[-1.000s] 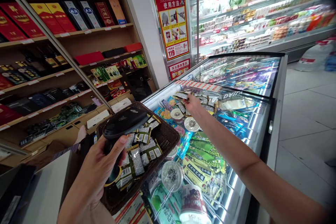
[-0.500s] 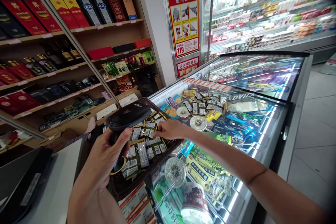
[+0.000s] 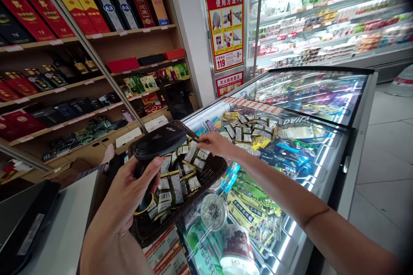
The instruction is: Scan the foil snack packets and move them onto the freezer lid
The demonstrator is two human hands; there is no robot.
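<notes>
My left hand [image 3: 127, 189] is wrapped round the handle of a black barcode scanner [image 3: 161, 141], its head above a dark brown woven basket [image 3: 211, 172]. Small packets [image 3: 171, 187] with white printed labels, barcodes and gold edges fill much of the basket. At the basket's far right side, my right hand [image 3: 213, 142] pinches a packet [image 3: 197, 156] of the same kind by its upper edge. That packet is tilted over the others. The basket rests partly over the glass-topped freezer's near left edge.
The chest freezer [image 3: 329, 172] holds wrapped ice creams, tubs and more gold-edged packets [image 3: 243, 133]. A white counter [image 3: 72, 219] with a black device [image 3: 30, 223] is at lower left. Shelves of boxes [image 3: 87, 17] stand behind. Another person's foot or hand [image 3: 109, 154] shows beyond the counter.
My right hand has moved up and slightly right from the packets, pulling one packet up. Bare basket weave now shows on the right side. My left hand keeps the scanner almost in place.
</notes>
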